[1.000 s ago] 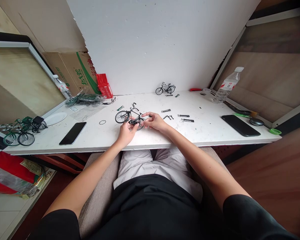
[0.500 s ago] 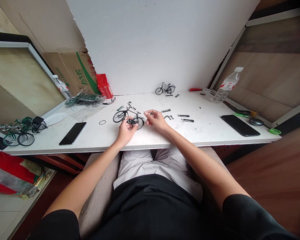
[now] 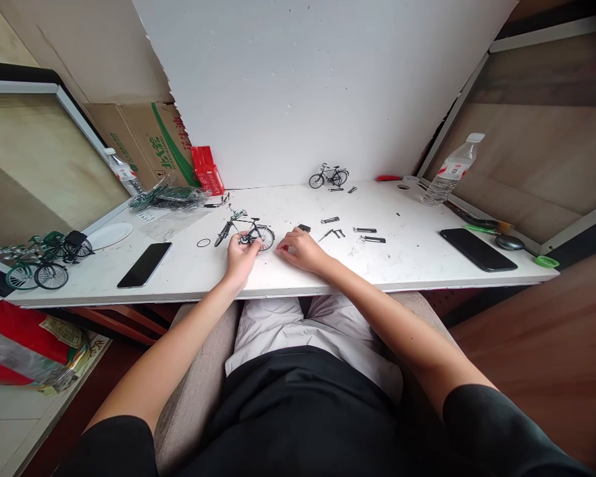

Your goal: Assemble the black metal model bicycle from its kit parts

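My left hand (image 3: 240, 260) is closed around the lower rear of a small black model bicycle (image 3: 253, 225), which stands nearly upright just over the white table. Its front wheel is turned, pointing left. Just right of the rear wheel, my right hand (image 3: 302, 250) rests low at the tabletop, fingers bent and drawn together; what they hold, if anything, is hidden. A small dark part (image 3: 304, 228) shows just behind its knuckles. Thin black pieces (image 3: 334, 233) lie to the right of that hand, and a thin black ring (image 3: 203, 243) lies left of the bicycle.
Farther right lie black strip-like parts (image 3: 372, 239). Another model bicycle (image 3: 328, 176) stands at the back; green and black ones (image 3: 49, 258) stand far left. Phones (image 3: 145, 265) (image 3: 477, 249) lie on both sides. A water bottle (image 3: 451, 172) stands right, a red box (image 3: 207, 171) back left.
My left hand has shifted left with the bicycle, whose front wheel now points differently. My right hand has come down from beside the rear wheel to the tabletop.
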`<state>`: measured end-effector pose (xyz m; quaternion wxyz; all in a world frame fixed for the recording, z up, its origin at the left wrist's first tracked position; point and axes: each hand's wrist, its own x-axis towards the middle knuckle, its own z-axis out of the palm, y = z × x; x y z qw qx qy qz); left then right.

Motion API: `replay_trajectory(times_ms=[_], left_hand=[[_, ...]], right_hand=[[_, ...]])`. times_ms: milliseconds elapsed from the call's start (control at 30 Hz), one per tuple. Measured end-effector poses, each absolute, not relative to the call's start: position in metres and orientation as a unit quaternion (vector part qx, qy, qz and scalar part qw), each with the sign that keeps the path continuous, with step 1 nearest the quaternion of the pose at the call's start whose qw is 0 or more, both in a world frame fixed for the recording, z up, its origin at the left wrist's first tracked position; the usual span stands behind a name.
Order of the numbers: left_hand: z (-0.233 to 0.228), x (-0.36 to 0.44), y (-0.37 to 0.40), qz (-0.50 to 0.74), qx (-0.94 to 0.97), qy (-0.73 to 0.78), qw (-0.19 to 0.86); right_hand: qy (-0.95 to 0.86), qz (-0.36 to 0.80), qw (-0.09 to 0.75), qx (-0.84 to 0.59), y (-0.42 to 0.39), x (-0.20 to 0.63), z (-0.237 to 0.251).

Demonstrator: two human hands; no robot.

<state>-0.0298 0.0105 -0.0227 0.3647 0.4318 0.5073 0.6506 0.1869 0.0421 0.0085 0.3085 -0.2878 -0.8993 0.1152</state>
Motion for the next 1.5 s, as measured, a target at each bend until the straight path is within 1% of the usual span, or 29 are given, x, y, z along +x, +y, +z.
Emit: replay_trajectory(times_ms=[167,267,433,667,867,1033,1167,1267,1333,1400,1500], left_hand=[[-0.020,-0.030,0.009,0.656,0.414,0.511,0.370],[-0.015,-0.028,0.005,0.664,0.401,0.503,0.381],[-0.011,-0.026,0.003,0.666,0.395,0.497,0.391],[-0.011,-0.024,0.004,0.669,0.392,0.498,0.388],[-0.011,-0.024,0.004,0.664,0.393,0.505,0.387],[-0.011,-0.024,0.004,0.661,0.397,0.505,0.388],[-0.011,-0.024,0.003,0.658,0.401,0.503,0.391],[-0.011,-0.023,0.002,0.654,0.405,0.507,0.388],[-0.011,-0.023,0.002,0.654,0.407,0.507,0.387],[-0.011,-0.023,0.002,0.654,0.407,0.507,0.387],[-0.011,-0.023,0.001,0.651,0.409,0.508,0.389]], right_hand=[[-0.928,0.131,0.293,-0.190,0.027,0.169,0.002],[-0.928,0.130,0.296,-0.186,0.023,0.159,-0.006],[-0.924,0.097,0.288,-0.233,0.021,0.155,-0.007],[-0.910,0.023,0.215,-0.354,0.015,0.158,0.008],[-0.891,-0.001,0.176,-0.418,0.021,0.169,0.016],[-0.875,0.016,0.177,-0.450,0.038,0.194,0.028],[-0.848,0.044,0.172,-0.499,0.057,0.230,0.047],[-0.821,0.074,0.123,-0.553,0.069,0.268,0.065],[-0.790,0.122,0.071,-0.596,0.074,0.296,0.077],[-0.754,0.152,0.036,-0.638,0.077,0.321,0.088],[-0.718,0.150,0.026,-0.679,0.077,0.350,0.099]])
